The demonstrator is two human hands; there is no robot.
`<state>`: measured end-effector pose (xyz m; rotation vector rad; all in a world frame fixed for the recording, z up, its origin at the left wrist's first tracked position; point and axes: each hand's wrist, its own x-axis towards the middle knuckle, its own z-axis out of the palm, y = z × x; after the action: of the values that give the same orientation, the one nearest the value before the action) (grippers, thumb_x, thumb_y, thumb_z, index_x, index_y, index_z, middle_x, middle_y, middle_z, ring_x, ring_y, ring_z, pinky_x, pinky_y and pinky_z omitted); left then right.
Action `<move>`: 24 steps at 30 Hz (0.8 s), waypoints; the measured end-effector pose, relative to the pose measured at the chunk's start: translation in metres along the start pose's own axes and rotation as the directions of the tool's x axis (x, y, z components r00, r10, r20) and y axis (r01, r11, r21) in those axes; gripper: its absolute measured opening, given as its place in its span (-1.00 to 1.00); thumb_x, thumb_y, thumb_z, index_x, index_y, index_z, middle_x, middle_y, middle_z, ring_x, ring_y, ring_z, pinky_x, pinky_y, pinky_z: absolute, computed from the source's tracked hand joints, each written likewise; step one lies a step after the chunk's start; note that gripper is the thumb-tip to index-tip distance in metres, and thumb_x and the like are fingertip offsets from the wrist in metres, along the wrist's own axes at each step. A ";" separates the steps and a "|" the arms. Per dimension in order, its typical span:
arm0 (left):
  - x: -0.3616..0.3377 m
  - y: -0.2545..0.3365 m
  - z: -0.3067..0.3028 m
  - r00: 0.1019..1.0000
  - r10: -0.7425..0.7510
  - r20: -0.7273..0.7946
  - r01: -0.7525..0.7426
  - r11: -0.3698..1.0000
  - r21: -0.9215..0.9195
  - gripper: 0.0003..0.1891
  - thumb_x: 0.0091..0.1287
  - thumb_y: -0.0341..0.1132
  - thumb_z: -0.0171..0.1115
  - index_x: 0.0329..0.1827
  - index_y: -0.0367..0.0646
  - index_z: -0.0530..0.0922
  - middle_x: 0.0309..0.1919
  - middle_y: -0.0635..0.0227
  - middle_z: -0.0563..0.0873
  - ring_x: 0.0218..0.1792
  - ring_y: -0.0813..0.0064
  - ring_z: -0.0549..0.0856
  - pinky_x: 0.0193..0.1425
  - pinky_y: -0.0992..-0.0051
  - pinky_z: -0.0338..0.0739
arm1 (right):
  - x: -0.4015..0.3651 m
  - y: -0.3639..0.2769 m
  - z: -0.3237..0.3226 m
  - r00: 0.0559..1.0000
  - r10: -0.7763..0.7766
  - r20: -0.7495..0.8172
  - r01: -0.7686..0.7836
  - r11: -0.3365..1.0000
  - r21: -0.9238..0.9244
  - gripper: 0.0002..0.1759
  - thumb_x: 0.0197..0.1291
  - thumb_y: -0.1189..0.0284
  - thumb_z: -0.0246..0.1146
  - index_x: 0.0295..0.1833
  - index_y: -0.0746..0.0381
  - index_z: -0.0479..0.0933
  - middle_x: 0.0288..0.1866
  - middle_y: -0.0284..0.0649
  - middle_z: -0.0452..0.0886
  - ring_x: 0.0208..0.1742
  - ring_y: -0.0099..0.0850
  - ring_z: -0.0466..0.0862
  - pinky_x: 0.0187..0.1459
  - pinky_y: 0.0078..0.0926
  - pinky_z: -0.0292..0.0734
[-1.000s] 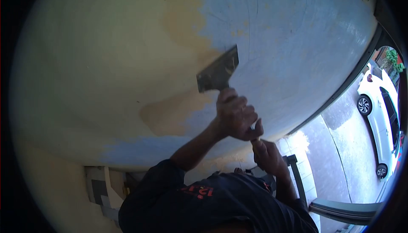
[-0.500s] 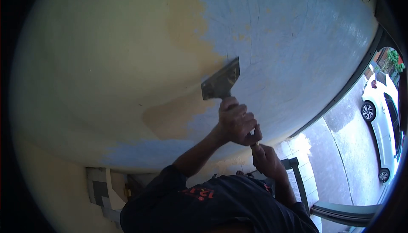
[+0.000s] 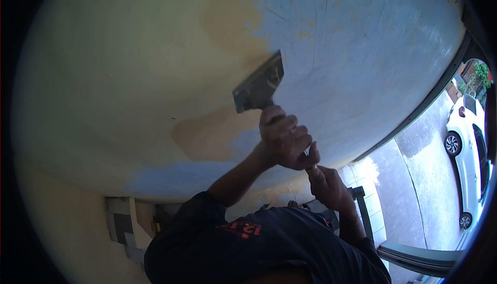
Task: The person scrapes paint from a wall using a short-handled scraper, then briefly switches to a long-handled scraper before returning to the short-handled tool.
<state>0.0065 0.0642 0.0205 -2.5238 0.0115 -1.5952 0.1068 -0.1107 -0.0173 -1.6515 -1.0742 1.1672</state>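
A person in a dark shirt presses a scraper flat against a wall, its blade lying on the ragged line where cream paint meets blue. The left hand is clenched around the scraper's handle just below the blade; the right hand is closed on the handle's end, touching the left from beneath. At far right, beyond a dark frame, a white car stands on sunlit paving.
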 end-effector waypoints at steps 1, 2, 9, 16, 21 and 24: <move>-0.004 -0.001 0.000 1.000 0.011 -0.015 -0.011 1.000 0.009 -0.77 -0.13 -0.22 0.18 -0.82 0.13 0.31 -0.78 0.60 0.39 -0.66 0.52 0.37 -0.19 0.32 0.22 | 0.000 0.007 0.002 1.000 -0.024 -0.002 0.024 0.999 0.023 -0.35 0.52 -0.01 -0.07 -0.31 0.41 0.46 -0.62 -0.26 0.44 -0.50 -0.55 0.45 -0.43 -0.40 0.40; -0.014 0.003 0.003 1.000 -0.014 0.000 0.014 1.000 -0.021 -0.76 -0.15 -0.23 0.20 -0.82 0.11 0.32 -0.79 0.59 0.37 -0.64 0.53 0.38 -0.17 0.34 0.25 | 0.000 0.017 0.006 0.999 -0.050 -0.005 0.050 0.998 0.045 -0.35 0.53 -0.01 -0.08 -0.31 0.41 0.46 -0.62 -0.26 0.43 -0.49 -0.55 0.44 -0.42 -0.39 0.39; -0.010 -0.027 0.007 1.000 -0.010 0.018 0.011 0.999 -0.042 -0.77 -0.13 -0.20 0.20 -0.82 0.08 0.36 -0.78 0.56 0.36 -0.64 0.52 0.37 -0.16 0.33 0.26 | 0.026 0.000 0.013 1.000 0.001 -0.031 0.001 0.998 0.058 -0.34 0.52 -0.03 -0.07 -0.34 0.40 0.45 -0.61 -0.25 0.46 -0.51 -0.54 0.46 -0.44 -0.41 0.38; -0.007 -0.032 0.015 0.999 0.028 0.016 -0.027 0.999 -0.042 -0.75 -0.09 -0.19 0.21 -0.82 0.09 0.36 -0.80 0.59 0.39 -0.63 0.54 0.37 -0.17 0.33 0.26 | 0.035 0.001 0.008 0.998 -0.052 -0.018 0.054 0.995 0.080 -0.34 0.52 -0.05 -0.08 -0.33 0.38 0.45 -0.61 -0.25 0.50 -0.52 -0.52 0.54 -0.44 -0.44 0.43; -0.016 -0.035 0.014 0.997 0.033 0.066 -0.028 0.997 -0.068 -0.74 -0.09 -0.20 0.22 -0.82 0.09 0.35 -0.79 0.60 0.39 -0.61 0.55 0.39 -0.17 0.33 0.26 | 0.039 0.013 0.012 0.998 -0.069 -0.001 0.069 0.992 0.105 -0.37 0.53 0.01 -0.07 -0.29 0.41 0.47 -0.62 -0.25 0.47 -0.52 -0.52 0.50 -0.44 -0.38 0.40; -0.049 -0.010 0.026 0.994 -0.025 0.102 0.032 0.997 -0.065 -0.74 -0.10 -0.21 0.23 -0.82 0.09 0.34 -0.78 0.58 0.38 -0.61 0.55 0.40 -0.19 0.34 0.26 | 0.025 0.041 0.020 0.999 0.027 -0.025 -0.026 0.998 0.051 -0.46 0.53 0.12 -0.06 -0.26 0.41 0.46 -0.61 -0.24 0.45 -0.50 -0.50 0.46 -0.42 -0.33 0.38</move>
<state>0.0074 0.0816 -0.0333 -2.6647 0.0168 -1.4991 0.0995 -0.0957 -0.0665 -1.6417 -1.0014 1.1780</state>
